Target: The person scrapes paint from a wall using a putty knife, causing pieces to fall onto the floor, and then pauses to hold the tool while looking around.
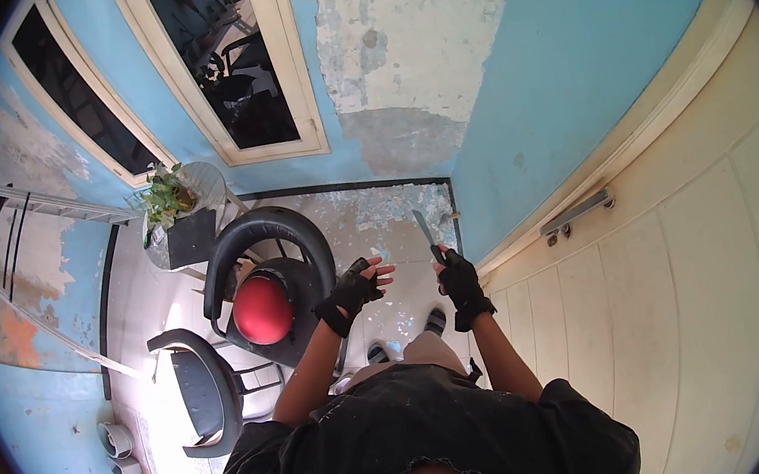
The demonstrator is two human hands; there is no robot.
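My right hand (pixel 462 288), in a black fingerless glove, grips the dark handle of a scraper (pixel 424 227). The scraper's narrow grey blade points away from me, above the floor. My left hand (pixel 355 290), gloved the same way, is held out with its fingers spread and nothing in them. Beyond both hands, pale paint flakes (pixel 406 205) litter the floor at the foot of the wall. Above them, a large patch of bare, scraped plaster (pixel 415 43) shows between areas of blue paint.
Left of me stands a black armchair (pixel 290 223) with a red rounded object (pixel 262 310) on its seat. Another chair (pixel 202 393) is nearer. A potted plant (pixel 167 200) sits on a round table. Someone's arm shows by a ladder (pixel 71 203). A cream door (pixel 673 299) borders my right.
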